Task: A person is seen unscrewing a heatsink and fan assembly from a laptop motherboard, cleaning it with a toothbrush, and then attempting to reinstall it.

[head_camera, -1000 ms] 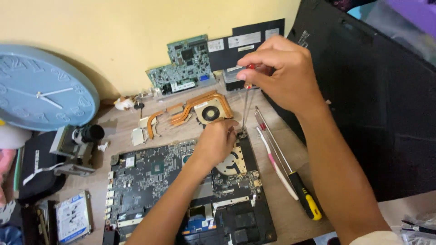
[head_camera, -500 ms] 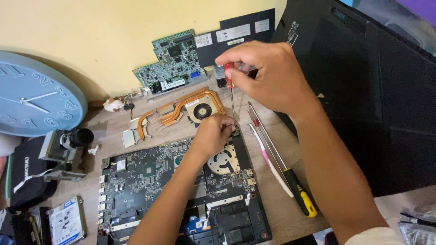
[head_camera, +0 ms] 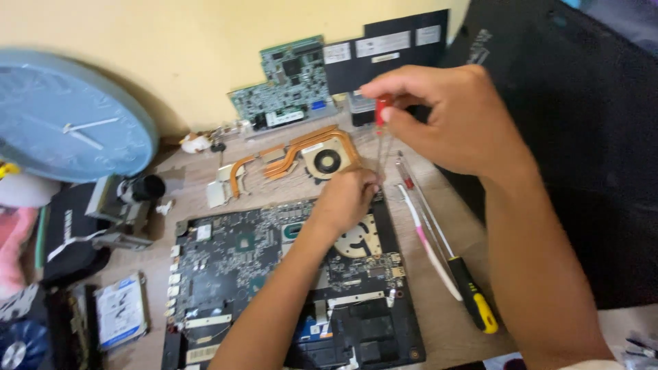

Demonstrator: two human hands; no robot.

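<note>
Gripping: right hand point(head_camera: 459, 120) fingers pinch the red handle of a screwdriver point(head_camera: 381, 140), held upright.
Screwdriver tip: down at the top edge of the laptop board point(head_camera: 240, 253), beside the left hand.
Left hand point(head_camera: 346, 199): curled closed, resting on the board by its fan point(head_camera: 360, 240); whether it holds anything I cannot tell.
Tabletop point(head_camera: 439, 315): yellow-handled driver point(head_camera: 473, 301) and pink tool point(head_camera: 428, 243) lie right of the board.
Behind: copper heatsink point(head_camera: 301, 154), green board point(head_camera: 284, 85), clock point(head_camera: 65, 116).

left hand point(head_camera: 346, 199) lowered, right hand point(head_camera: 445, 116) pinching
</note>
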